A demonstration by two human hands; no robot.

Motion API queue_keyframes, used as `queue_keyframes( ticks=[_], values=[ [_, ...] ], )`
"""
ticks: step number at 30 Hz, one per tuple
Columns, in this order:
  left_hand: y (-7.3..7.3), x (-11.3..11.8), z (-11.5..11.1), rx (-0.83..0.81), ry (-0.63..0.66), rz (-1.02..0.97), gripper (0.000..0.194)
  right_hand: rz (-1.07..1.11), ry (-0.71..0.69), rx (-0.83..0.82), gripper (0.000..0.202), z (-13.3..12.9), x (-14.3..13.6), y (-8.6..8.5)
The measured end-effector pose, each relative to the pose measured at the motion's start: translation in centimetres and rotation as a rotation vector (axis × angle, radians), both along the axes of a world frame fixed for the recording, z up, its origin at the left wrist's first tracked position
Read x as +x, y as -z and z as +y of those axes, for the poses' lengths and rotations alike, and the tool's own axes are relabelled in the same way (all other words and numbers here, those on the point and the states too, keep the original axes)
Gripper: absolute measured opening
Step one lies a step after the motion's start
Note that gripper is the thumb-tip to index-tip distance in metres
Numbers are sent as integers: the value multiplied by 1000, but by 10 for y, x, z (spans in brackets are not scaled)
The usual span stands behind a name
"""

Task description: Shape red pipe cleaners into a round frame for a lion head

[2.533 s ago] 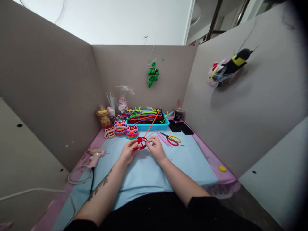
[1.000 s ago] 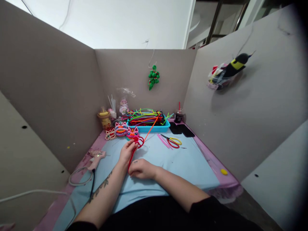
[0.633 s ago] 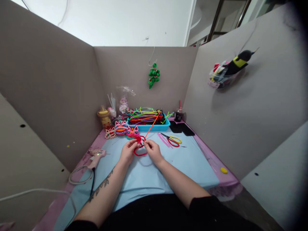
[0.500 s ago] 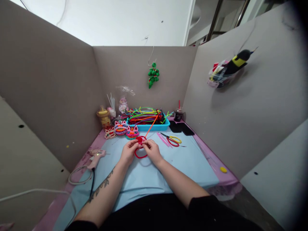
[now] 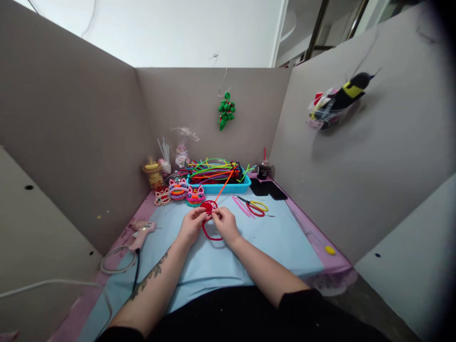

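Head view is showing the round red fuzzy-wire piece (image 5: pixel 206 207) near the picture's centre. The left hand (image 5: pixel 190 225) and the right hand (image 5: pixel 227 225), equally near, are pinching it from opposite sides, fingertips nearly closed; its loose loop is hanging toward the lower frame.

Looks like a little craft workshop booth: grey partitions around a cloth-covered table, pipe cleaners (image 5: pixel 217 173) in a tray at 12 o'clock, scissors (image 5: pixel 254 207) at 1, glue gun (image 5: pixel 143 233) around 10.
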State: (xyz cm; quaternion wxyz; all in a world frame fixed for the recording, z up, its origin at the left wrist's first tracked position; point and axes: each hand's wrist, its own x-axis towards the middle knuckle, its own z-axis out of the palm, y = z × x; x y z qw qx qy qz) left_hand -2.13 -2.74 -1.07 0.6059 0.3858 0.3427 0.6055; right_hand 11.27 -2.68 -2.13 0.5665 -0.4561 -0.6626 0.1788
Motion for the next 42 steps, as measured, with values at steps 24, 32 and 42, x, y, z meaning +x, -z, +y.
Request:
queue_keyframes(
  ticks=[24,32,42],
  values=[
    [4,-2,1,49,-76,221,35,137,-51,-139,12,-3,1,-6],
    [5,-2,2,93,-104,187,31,132,-69,-168,8,2,1,1],
    [7,-3,4,106,-173,249,29,24,-58,-110,10,0,0,3]
  ],
)
